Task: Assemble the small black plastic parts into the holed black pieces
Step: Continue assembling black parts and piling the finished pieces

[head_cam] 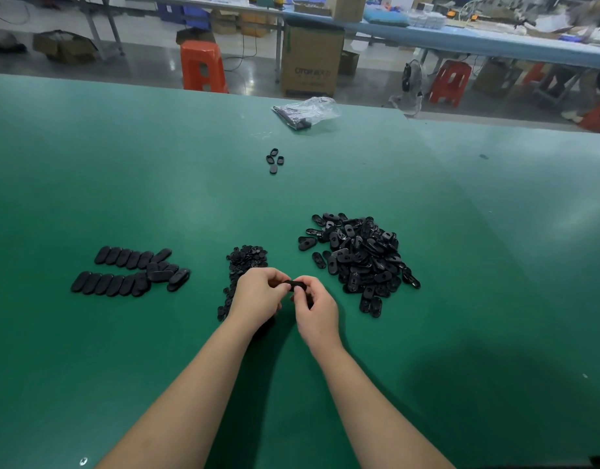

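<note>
Hands meeting just above the green matted surface [122, 170], left hand [258, 296] and right hand [314, 308] pinching one oval holed black plastic piece [294, 285] between them, small-part heap [246, 260] and holed-piece heap [361, 255] flanking within easy reach, finished rows [129, 272] parked left.

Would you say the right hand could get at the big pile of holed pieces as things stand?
Probably yes, once it lets go. The right hand pinches a black piece together with the left hand, so it is busy. The pile of holed pieces lies close to its right on the green table, nothing between.
</note>
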Demonstrator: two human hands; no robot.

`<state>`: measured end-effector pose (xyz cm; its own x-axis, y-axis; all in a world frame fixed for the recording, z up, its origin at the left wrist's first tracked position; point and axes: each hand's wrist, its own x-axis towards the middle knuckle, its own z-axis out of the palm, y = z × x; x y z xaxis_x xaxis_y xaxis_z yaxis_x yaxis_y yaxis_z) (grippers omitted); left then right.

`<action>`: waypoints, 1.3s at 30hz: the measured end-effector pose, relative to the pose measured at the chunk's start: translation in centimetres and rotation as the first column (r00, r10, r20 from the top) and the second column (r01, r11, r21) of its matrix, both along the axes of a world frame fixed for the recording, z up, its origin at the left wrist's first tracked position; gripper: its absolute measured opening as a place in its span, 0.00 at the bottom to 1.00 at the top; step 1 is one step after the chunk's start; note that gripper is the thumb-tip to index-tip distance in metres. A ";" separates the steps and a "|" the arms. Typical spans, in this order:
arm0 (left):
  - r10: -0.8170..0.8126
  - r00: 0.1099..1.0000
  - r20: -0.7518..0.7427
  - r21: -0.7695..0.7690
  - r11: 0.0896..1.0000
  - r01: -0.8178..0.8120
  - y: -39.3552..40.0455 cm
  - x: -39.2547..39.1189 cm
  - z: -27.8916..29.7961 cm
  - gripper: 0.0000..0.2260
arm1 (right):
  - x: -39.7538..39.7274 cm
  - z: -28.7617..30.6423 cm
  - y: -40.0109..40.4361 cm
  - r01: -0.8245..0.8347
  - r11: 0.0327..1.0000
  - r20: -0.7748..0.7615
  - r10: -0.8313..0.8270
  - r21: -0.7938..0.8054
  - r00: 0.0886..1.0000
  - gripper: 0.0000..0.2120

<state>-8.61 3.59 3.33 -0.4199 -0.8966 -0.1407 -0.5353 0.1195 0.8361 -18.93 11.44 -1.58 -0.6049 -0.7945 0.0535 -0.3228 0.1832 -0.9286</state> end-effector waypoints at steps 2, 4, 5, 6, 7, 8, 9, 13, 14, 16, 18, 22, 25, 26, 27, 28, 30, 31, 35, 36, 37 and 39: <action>0.004 1.000 -0.002 -0.007 1.000 -0.004 0.0 0.0 0.0 0.08 | 0.0 0.1 0.0 -0.001 1.000 0.004 0.001 -0.003 1.000 0.10; 0.013 1.000 0.002 -0.016 1.000 -0.013 0.0 0.1 -0.1 0.08 | 0.0 0.1 0.0 -0.005 1.000 0.013 0.005 -0.004 1.000 0.09; 0.018 1.000 0.007 -0.019 1.000 -0.018 0.1 0.1 -0.1 0.08 | 0.0 0.1 -0.1 -0.007 1.000 0.016 0.007 -0.005 1.000 0.09; 0.023 1.000 0.013 -0.021 1.000 -0.023 0.1 0.1 -0.1 0.08 | 0.1 0.1 -0.1 -0.008 1.000 0.015 0.008 -0.005 1.000 0.09; 0.026 0.999 0.022 -0.025 0.999 -0.026 0.2 0.0 -0.1 0.07 | 0.1 0.1 -0.1 -0.007 1.000 0.011 0.007 -0.002 1.000 0.09; 0.029 0.999 0.033 -0.030 0.999 -0.028 0.2 -0.1 0.0 0.06 | 0.1 0.1 -0.1 -0.004 1.000 0.007 0.004 0.001 1.000 0.09; 0.033 0.999 0.040 -0.036 0.999 -0.032 0.3 -0.2 0.0 0.05 | 0.1 0.1 -0.1 0.002 1.000 0.009 -0.002 0.000 1.000 0.08; 0.052 0.998 0.047 -0.078 0.996 -0.048 0.9 -0.6 0.2 0.02 | 0.0 0.1 -0.1 0.031 0.999 0.020 -0.031 -0.006 0.999 0.06; 0.055 0.997 0.045 -0.082 0.995 -0.051 1.0 -0.7 0.2 0.02 | 0.0 0.1 -0.1 0.038 0.999 0.019 -0.038 -0.007 0.999 0.05; 0.056 0.997 0.046 -0.090 0.995 -0.052 1.3 -0.8 0.3 0.02 | 0.0 0.1 -0.1 0.047 0.999 0.014 -0.047 -0.006 0.999 0.05; 0.053 0.997 0.048 -0.097 0.994 -0.048 1.4 -0.9 0.3 0.02 | 0.0 0.2 -0.1 0.053 0.999 0.009 -0.053 -0.005 0.999 0.05; 0.033 0.999 0.038 -0.119 0.992 -0.029 1.4 -1.0 0.1 0.02 | 0.0 0.3 0.0 0.068 0.998 0.001 -0.068 -0.014 0.998 0.04; 0.003 0.998 0.062 -0.181 0.984 0.008 1.3 -1.1 -0.2 0.02 | 0.0 0.4 0.1 0.069 0.997 0.004 -0.069 -0.017 0.998 0.03; -0.008 0.997 0.076 -0.201 0.979 0.024 1.3 -1.1 -0.3 0.02 | 0.0 0.5 0.1 0.068 0.998 0.004 -0.068 -0.014 0.998 0.02; -0.023 0.995 0.094 -0.224 0.974 0.043 1.2 -1.2 -0.4 0.02 | 0.0 0.6 0.1 0.067 0.998 0.002 -0.067 -0.010 0.998 0.02; -0.039 0.993 0.109 -0.250 0.966 0.065 1.2 -1.2 -0.5 0.03 | 0.0 0.6 0.1 0.066 0.998 -0.004 -0.066 -0.006 0.998 0.02; -0.069 0.988 0.135 -0.302 0.947 0.107 1.2 -1.2 -0.7 0.05 | 0.0 0.7 0.1 0.065 0.998 -0.013 -0.065 0.001 0.998 0.02; -0.078 0.986 0.145 -0.321 0.939 0.121 1.2 -1.2 -0.8 0.06 | 0.0 0.6 0.1 0.064 0.998 -0.012 -0.064 0.005 0.998 0.02; -0.101 0.977 0.186 -0.386 0.907 0.168 1.3 -1.0 -1.0 0.09 | -0.1 0.4 0.0 0.064 0.998 -0.012 -0.063 0.026 0.998 0.03; -0.108 0.973 0.205 -0.400 0.898 0.184 1.3 -0.9 -1.1 0.11 | -0.1 0.4 0.0 0.062 0.998 -0.005 -0.062 0.027 0.998 0.03; -0.112 0.969 0.222 -0.416 0.887 0.198 1.3 -0.7 -1.2 0.12 | -0.1 0.4 0.0 0.058 0.998 0.005 -0.058 0.025 0.998 0.03; -0.106 0.960 0.259 -0.470 0.854 0.221 1.3 -0.1 -1.4 0.11 | 0.0 0.4 0.0 0.053 0.999 0.033 -0.053 0.012 0.998 0.03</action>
